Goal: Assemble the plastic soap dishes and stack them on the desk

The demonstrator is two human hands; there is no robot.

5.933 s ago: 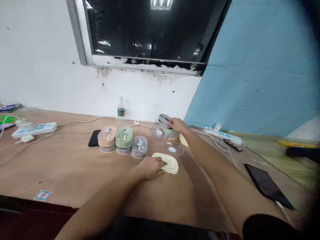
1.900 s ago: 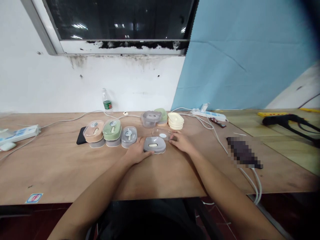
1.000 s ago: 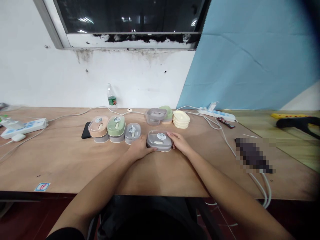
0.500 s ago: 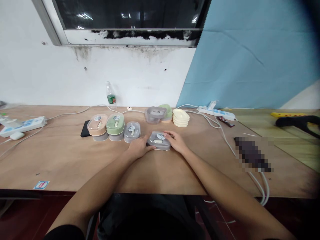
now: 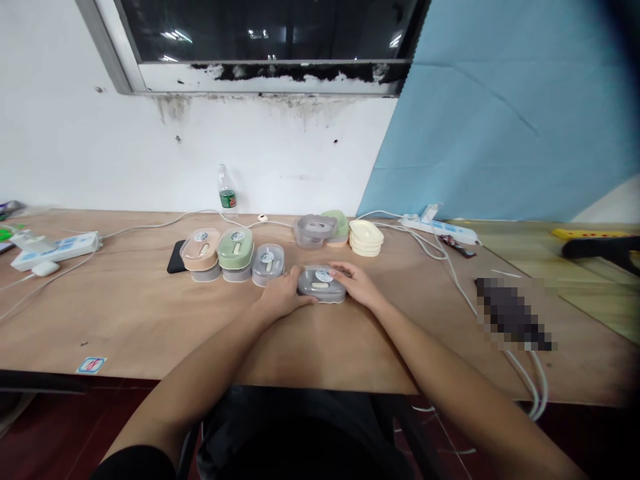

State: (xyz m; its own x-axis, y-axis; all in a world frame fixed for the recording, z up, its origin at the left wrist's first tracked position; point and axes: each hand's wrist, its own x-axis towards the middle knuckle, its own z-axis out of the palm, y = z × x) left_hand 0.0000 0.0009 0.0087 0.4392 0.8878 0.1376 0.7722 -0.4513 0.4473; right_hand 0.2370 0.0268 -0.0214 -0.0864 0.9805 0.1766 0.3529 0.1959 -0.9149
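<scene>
A grey plastic lidded soap box [image 5: 320, 294], with a clear lid, a round label and a cream tab on top, sits on the table in front of me. My left hand [image 5: 283, 293] grips its left end, thumb along the near side. At the right end, my right hand [image 5: 359, 285] holds it with fingers over the lid's edge. Just left of my left hand stands another grey box [image 5: 264, 272] of the same kind. Farther left, a green-lidded box [image 5: 235, 252] and a peach-lidded box [image 5: 196, 252] each rest on a grey one.
Behind the held box are grey trays [image 5: 309, 235], a green piece [image 5: 340, 223] and stacked cream trays [image 5: 366, 241]. A black phone [image 5: 176, 260] lies left, and a bottle [image 5: 227, 193] stands by the wall. Power strips [image 5: 63, 249] and cables lie at both sides; a blurred dark object [image 5: 513, 313] is right.
The view has turned slightly left, so everything appears a little farther right. Both hands stay on the grey box, which has hardly moved on the table.
</scene>
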